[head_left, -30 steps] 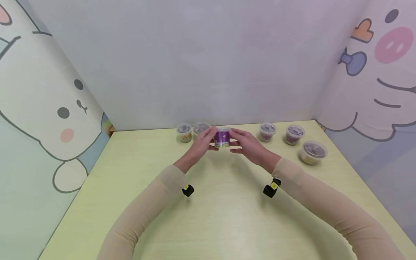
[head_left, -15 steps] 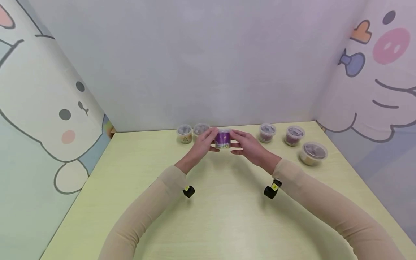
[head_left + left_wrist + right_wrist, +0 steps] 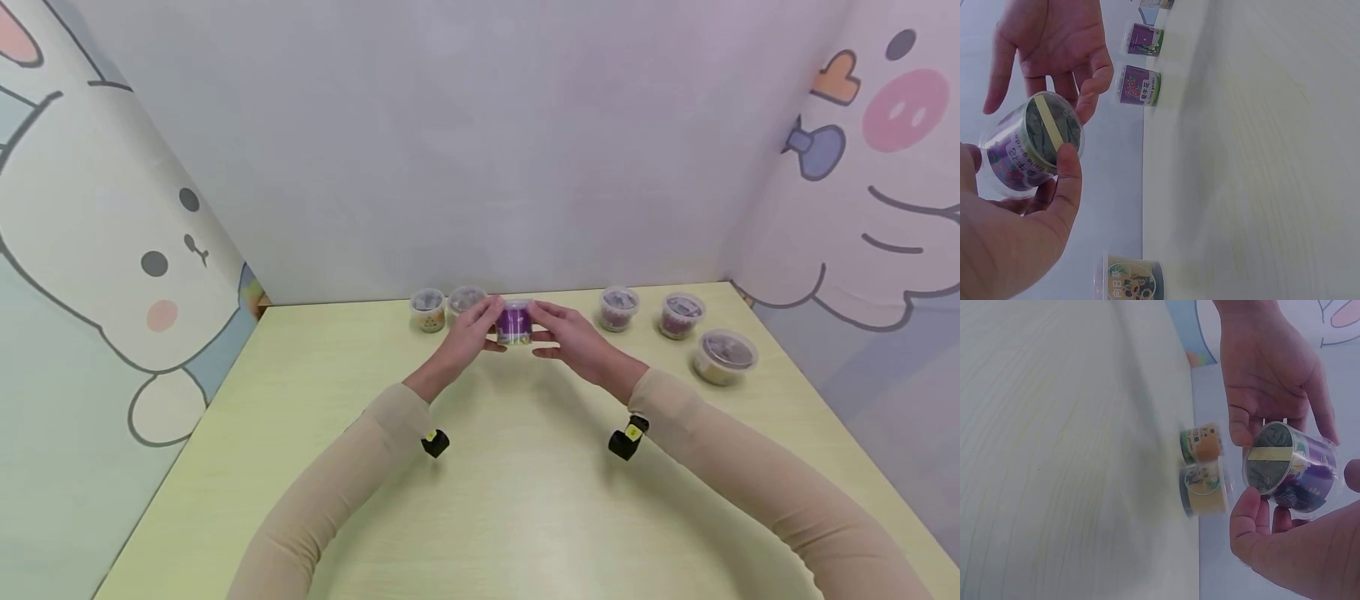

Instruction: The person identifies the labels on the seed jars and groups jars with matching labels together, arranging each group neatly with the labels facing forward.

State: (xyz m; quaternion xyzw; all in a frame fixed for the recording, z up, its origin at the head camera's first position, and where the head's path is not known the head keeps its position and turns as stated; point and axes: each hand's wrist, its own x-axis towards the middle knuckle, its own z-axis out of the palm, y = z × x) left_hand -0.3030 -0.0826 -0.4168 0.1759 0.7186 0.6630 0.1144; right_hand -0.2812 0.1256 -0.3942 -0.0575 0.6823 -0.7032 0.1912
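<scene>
A small lidded clear plastic cup [image 3: 514, 323] with a purple printed wrap is held off the table between both hands. Its base, dark grey-green with a pale yellow strip across it, faces the wrist cameras. My left hand [image 3: 467, 333] grips the cup from the left; in the left wrist view its fingertip presses the edge of the base. From the right, my right hand [image 3: 573, 333] holds the opposite side, thumb near the lid end and fingers at the base. Just behind my left hand stands a similar tub [image 3: 467, 299], partly hidden by it.
Another beige-printed cup [image 3: 428, 311] stands at the table's back edge, left of the hands. Two purple cups [image 3: 618, 309] [image 3: 681, 316] and a wider round tub [image 3: 725, 357] line the back right. The pale wooden table [image 3: 517, 500] meets a plain wall behind.
Both hands keep the cup in nearly the same place and pose. The head view has shifted very slightly; the other cups stay put.
</scene>
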